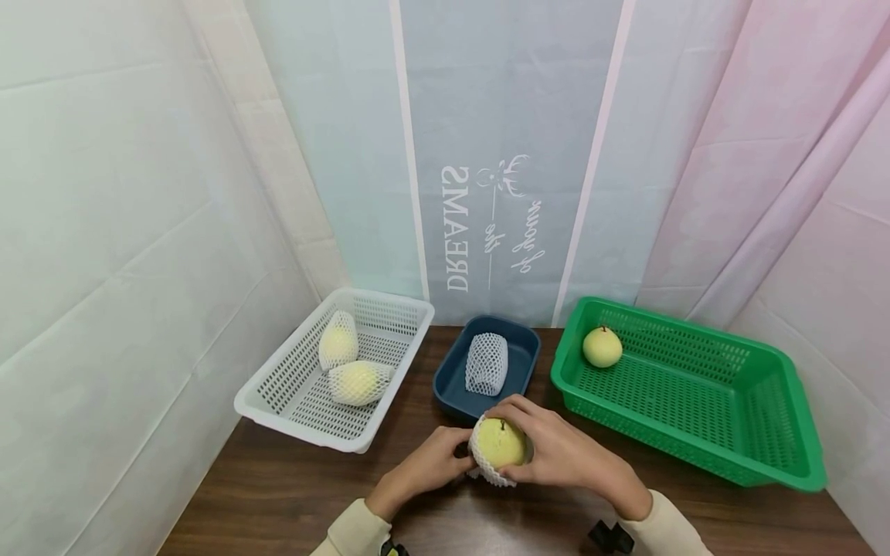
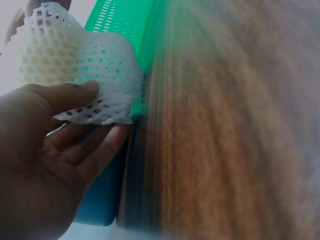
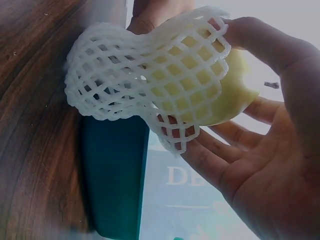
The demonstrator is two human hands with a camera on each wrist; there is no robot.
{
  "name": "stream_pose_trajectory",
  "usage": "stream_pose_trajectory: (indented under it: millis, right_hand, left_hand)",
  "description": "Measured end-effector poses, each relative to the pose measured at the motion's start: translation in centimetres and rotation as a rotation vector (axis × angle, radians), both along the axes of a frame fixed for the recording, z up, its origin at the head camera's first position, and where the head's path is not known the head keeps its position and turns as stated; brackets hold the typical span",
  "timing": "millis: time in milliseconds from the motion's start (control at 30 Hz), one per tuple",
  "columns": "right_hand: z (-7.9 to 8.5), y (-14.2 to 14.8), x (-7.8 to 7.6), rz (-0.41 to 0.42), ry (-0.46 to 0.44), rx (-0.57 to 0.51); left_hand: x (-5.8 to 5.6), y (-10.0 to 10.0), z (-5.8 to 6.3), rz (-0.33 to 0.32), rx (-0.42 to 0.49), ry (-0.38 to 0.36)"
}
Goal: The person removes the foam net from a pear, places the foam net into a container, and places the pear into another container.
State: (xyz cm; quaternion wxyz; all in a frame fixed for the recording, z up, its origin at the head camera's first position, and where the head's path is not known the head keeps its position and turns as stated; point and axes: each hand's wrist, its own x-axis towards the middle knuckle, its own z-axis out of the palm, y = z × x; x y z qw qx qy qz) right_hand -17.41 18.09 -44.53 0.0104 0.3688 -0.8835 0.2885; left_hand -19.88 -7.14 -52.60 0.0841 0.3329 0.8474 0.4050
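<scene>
A pale yellow pear (image 1: 502,442) with a dark stem sits partly inside a white foam net sleeve (image 3: 107,75), near the front of the table. My right hand (image 1: 556,446) grips the pear from the right, fingers and thumb around its upper part and the sleeve's edge. From the left, my left hand (image 1: 434,461) pinches the sleeve between thumb and fingers, as the left wrist view shows. The sleeve's narrow tail hangs loose below the fruit. Behind the hands, a blue tray (image 1: 450,386) holds another foam net sleeve (image 1: 487,363).
At the left, a white basket (image 1: 299,421) contains two net-covered pears (image 1: 360,383). A green basket (image 1: 667,436) at the right has one bare pear (image 1: 602,347) in its far left corner. Curtains hang behind the brown wooden table (image 1: 278,486).
</scene>
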Motion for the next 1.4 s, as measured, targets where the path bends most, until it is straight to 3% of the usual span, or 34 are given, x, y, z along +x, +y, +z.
stream_pose_trajectory:
  millis: [700, 1400]
  right_hand:
    - [1.3, 0.4, -0.2, 0.014, 0.018, -0.048]
    - [2.1, 0.6, -0.8, 0.029, 0.133, -0.069]
  left_hand:
    - [0.1, 0.2, 0.1, -0.001, 0.038, 0.029]
    - [0.4, 0.3, 0.7, 0.018, 0.035, -0.003]
